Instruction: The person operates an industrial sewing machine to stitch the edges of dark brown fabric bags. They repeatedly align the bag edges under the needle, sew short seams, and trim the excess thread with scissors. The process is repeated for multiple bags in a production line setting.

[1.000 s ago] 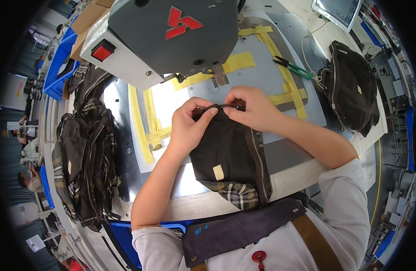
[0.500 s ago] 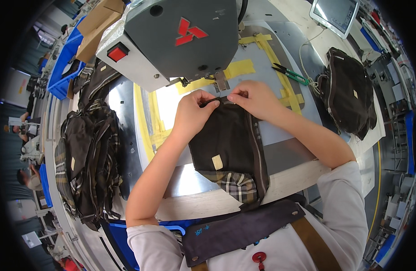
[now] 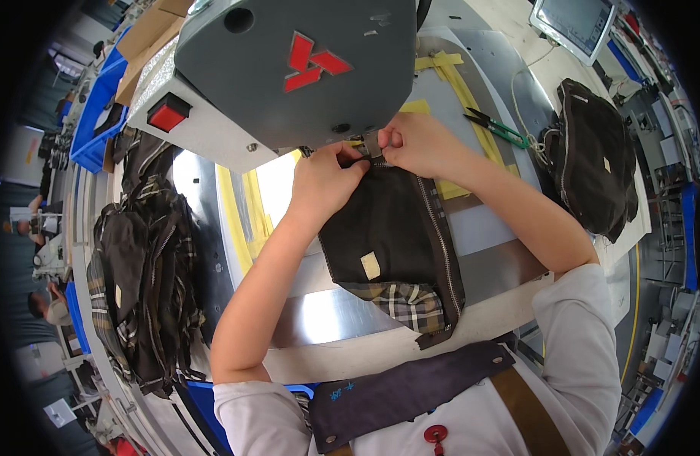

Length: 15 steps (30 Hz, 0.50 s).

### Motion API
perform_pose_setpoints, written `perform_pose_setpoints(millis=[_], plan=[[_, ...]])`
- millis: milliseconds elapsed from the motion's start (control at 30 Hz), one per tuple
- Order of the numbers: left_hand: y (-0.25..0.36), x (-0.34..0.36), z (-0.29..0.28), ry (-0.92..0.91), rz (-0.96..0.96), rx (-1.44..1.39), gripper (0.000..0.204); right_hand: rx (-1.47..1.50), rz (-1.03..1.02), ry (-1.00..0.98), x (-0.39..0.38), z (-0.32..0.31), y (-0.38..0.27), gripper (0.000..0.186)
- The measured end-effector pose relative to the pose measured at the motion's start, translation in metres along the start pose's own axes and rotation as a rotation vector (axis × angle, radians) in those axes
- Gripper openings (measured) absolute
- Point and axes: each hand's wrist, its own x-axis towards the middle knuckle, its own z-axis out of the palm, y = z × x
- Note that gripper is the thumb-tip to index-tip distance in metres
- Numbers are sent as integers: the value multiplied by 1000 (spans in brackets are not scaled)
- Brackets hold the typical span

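Observation:
Beneath the grey sewing machine head (image 3: 293,83), my left hand (image 3: 327,178) and my right hand (image 3: 418,144) pinch the zippered top edge of a dark brown fabric pouch piece (image 3: 376,228). The piece has a zipper down its right side, a pale patch and plaid lining showing at the bottom. The held edge sits at the small metal clamp (image 3: 370,146) under the head. My hands hide part of that edge.
Dark plaid-lined pieces (image 3: 141,289) are piled at left, behind them a blue bin (image 3: 87,152). On the right lie green-handled snips (image 3: 509,133), a finished-looking dark pouch (image 3: 593,159) and a screen (image 3: 574,23). Workers (image 3: 57,304) are at far left.
Both hands have moved up and away from my body, carrying the fabric's top edge to the clamp under the machine head.

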Motion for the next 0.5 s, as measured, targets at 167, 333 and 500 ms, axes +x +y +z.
perform_pose_setpoints(millis=[167,333,500], plan=[[-9,10,-2,-3,1,-2,33,-3,55,12,0,-6,-11,16],[-1,11,-6,-46,-2,-13,34,-13,-297,238,-9,-1,1,10],[-9,12,-1,3,58,-29,33,-195,-665,281,-10,11,19,10]])
